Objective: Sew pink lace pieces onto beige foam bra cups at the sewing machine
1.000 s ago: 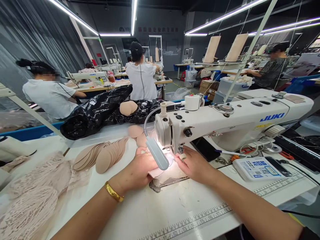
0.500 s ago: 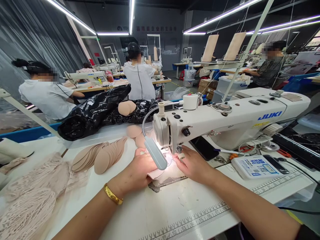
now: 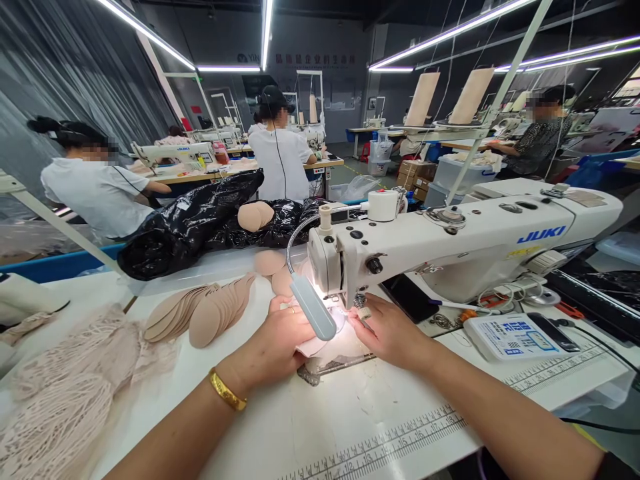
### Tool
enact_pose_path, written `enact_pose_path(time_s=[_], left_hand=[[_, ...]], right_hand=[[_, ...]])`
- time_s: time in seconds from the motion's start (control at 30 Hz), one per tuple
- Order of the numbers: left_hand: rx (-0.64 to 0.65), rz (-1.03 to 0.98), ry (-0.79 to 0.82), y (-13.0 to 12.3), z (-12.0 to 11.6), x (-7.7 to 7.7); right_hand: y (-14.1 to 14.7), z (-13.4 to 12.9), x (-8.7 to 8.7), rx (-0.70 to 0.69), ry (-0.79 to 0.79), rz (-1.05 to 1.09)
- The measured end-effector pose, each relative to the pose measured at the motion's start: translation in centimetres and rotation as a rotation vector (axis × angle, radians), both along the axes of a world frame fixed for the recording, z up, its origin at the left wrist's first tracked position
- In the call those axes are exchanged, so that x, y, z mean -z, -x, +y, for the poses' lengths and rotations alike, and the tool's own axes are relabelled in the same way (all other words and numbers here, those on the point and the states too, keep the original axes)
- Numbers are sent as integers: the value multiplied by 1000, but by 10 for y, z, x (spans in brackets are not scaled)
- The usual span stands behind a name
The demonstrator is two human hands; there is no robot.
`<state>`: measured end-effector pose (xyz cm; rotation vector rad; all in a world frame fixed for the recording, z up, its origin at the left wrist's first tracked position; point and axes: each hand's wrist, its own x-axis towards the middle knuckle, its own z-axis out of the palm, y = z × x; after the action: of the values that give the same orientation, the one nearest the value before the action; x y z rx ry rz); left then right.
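Note:
A white sewing machine stands over the table, its needle area lit by a small grey lamp. Beneath the needle lies a pale pink fabric piece, partly hidden by the lamp and my fingers. My left hand, with a gold bracelet at the wrist, has its fingers bent over the left side of the piece. From the right, my right hand pinches the edge of the fabric close to the presser foot. Two fanned stacks of beige oval pads rest left of my left hand.
Beige lace fabric covers the table's left side. Black plastic bags lie beyond the table, with more beige pads on top. A dark phone and a white box sit to the right. Several people work at other machines.
The view has shifted very slightly. My right fingers have moved a little beside the presser foot; my left hand stays on the fabric.

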<state>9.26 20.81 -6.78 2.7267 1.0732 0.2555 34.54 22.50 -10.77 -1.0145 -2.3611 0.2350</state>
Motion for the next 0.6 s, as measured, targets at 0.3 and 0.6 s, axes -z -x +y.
enact_pose_path(time_s=[0.3, 0.6], left_hand=[[-51, 10, -60, -1, -4, 6], [21, -20, -242, 1, -16, 15]], right_hand=[[-1, 0, 1, -1, -14, -22], [-4, -4, 4, -32, -56, -62]])
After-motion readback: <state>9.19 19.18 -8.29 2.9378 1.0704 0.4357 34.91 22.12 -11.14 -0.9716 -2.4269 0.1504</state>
